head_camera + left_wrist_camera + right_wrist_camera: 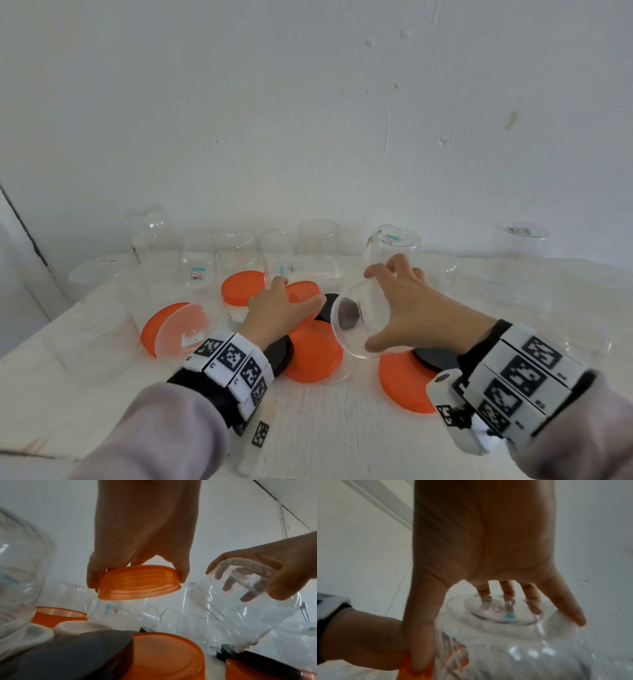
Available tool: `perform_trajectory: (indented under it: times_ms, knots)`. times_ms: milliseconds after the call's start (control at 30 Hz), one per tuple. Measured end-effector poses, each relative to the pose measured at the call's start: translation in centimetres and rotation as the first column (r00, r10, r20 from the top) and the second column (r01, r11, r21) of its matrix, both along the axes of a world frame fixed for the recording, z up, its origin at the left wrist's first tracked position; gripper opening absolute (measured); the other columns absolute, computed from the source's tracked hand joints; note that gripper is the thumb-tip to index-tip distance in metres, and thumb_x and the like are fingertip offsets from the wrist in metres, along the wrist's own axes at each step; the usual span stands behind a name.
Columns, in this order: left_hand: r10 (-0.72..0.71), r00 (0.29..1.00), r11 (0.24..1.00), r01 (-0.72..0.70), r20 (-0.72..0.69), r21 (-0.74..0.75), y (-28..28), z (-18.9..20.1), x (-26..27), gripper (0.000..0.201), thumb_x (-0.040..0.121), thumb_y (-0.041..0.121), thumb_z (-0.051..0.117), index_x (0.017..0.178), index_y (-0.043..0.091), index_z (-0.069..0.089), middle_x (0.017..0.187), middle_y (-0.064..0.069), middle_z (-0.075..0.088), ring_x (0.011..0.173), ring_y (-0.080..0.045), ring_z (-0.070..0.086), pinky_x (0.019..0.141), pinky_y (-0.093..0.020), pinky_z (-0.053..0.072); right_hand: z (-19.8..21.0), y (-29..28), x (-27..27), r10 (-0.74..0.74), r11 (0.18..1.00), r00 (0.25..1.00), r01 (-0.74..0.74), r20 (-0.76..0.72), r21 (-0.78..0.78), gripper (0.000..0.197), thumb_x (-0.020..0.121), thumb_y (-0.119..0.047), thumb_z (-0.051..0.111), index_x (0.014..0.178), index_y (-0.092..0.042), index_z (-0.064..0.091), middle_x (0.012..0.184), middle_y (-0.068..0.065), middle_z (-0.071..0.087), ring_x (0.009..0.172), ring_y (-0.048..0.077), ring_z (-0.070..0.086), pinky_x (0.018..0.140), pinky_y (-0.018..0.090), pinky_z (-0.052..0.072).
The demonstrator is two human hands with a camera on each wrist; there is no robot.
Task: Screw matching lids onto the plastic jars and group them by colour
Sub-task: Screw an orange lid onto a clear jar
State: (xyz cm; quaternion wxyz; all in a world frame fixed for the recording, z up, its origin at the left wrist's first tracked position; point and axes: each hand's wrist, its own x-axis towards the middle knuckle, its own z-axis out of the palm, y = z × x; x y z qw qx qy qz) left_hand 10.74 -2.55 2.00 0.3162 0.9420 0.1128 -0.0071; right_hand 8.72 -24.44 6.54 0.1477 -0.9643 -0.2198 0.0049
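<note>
Head view, nearest: grey sleeves and white wristbands printed with black square markers, above a white painted table [325,428]. Left hand [274,313] curled over a round orange plastic lid [139,582], thumb and fingers pinching opposite sides of its rim, lid lifted off the table and tilted, ribbed skirt facing down. Right hand [407,308] spread wide over a clear plastic jar [366,311], tipped so the open mouth faces the camera; thumb low near the mouth, fingers [508,591] reaching to the recessed base, where a teal sticker shows. Held lid just beside the jar's threaded neck, left of it, not on it.

Beneath and around both hands, loose on the table: a large round orange lid [313,351] between the wrists, another orange lid [406,383] under the right wrist, a flat black round lid [281,354] partly tucked under the left wrist, another black lid [433,358] at the right. Left of that, a clear jar lying on its side [181,329] in front of an orange lid [154,329]. Further back, one more orange lid [241,287].

Farthest, along the rough white plaster wall [308,120]: a row of clear smooth-sided jars [202,258], most upside down, some with small price stickers.
</note>
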Motion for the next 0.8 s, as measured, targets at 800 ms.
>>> perform_trajectory:
  times_ms: [800]
  knots:
    - [-0.139,0.99,0.876,0.138,0.032,-0.462,-1.7,3.1,-3.9,0.09,0.064,0.079,0.056,0.14,0.034,0.038,0.124,0.009,0.042,0.11,-0.011,0.041,0.087,-0.028,0.031,-6.6,-1.2,-3.3,-0.039,0.832,0.867,0.304,-0.497,0.464,0.07,0.054,-0.051,0.084,0.109,-0.026,0.049,0.107,-0.009,0.055,0.096,0.005,0.057,0.076,0.019,0.045]
